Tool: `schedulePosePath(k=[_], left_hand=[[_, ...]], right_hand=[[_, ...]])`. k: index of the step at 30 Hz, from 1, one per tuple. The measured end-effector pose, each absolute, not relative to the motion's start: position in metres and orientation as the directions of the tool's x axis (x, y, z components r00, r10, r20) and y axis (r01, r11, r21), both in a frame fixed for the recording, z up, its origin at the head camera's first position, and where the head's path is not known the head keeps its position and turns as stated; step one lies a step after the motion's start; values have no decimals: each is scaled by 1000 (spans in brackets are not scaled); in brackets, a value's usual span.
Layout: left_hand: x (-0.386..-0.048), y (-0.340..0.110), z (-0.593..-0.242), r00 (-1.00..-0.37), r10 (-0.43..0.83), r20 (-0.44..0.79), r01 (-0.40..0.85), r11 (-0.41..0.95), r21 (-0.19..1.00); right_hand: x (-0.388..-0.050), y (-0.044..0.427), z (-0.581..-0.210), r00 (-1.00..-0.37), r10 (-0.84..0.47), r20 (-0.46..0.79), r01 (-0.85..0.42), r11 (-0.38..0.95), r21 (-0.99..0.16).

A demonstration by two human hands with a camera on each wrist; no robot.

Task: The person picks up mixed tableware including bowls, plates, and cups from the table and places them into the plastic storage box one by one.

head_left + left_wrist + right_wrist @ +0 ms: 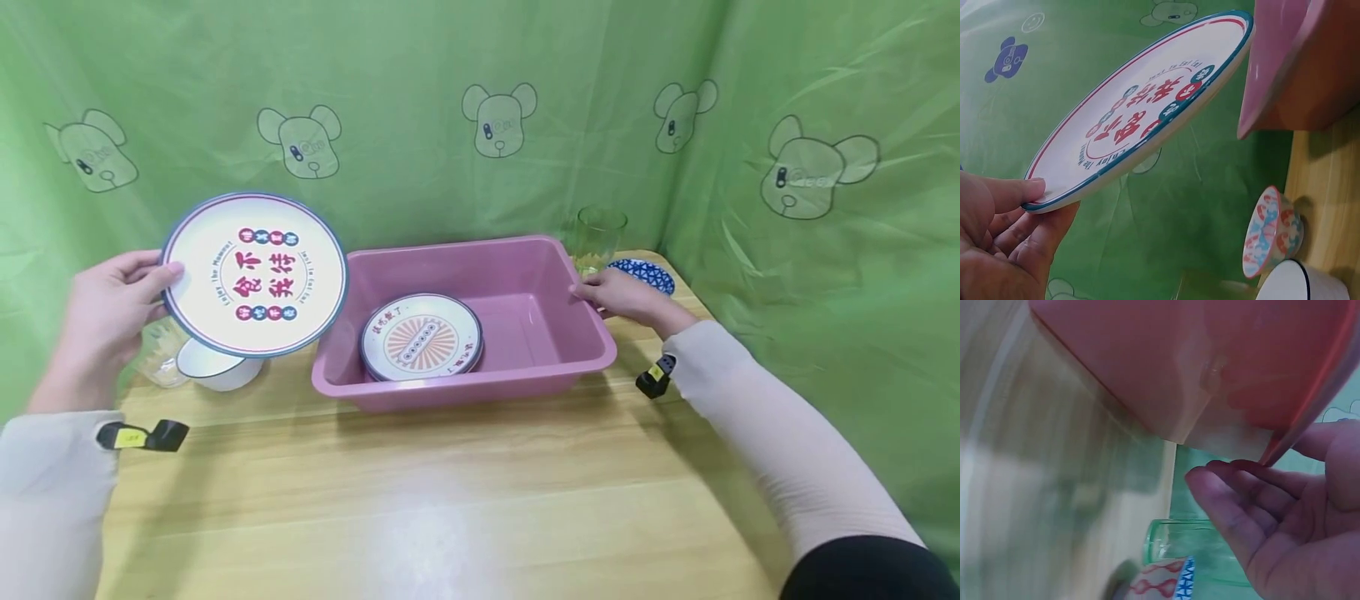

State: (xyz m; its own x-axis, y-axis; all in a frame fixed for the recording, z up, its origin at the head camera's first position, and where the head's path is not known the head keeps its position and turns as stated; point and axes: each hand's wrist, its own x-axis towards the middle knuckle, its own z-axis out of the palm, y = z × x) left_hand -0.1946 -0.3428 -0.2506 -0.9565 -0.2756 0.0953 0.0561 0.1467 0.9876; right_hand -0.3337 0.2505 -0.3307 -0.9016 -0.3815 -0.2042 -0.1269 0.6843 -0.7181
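One held plate (255, 275), white bowl (223, 377) part-hidden

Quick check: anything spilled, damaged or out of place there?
Nothing stands out. The left hand grips a plate by its rim, with no crack or chip visible. The plate stack lies inside the pink tub, whose rim the right hand holds, and no spill shows on the table.
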Motion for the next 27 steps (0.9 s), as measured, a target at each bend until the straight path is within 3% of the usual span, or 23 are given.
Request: schedulePosePath(k=[11,17,27], left_hand=[[-213,-317,-245,-964,-242,113,75,160,984],[-222,-305,-244,-966,-222,129,102,129,986],[-240,-284,-243,-972,-207,108,90,96,991]], right_hand=[[-337,237,-302,-926,-333,-176,-221,859,-462],[-343,227,-284,-938,-340,-61,-289,870,-399],[-346,205,-265,-944,-328,14,-292,821,-490]])
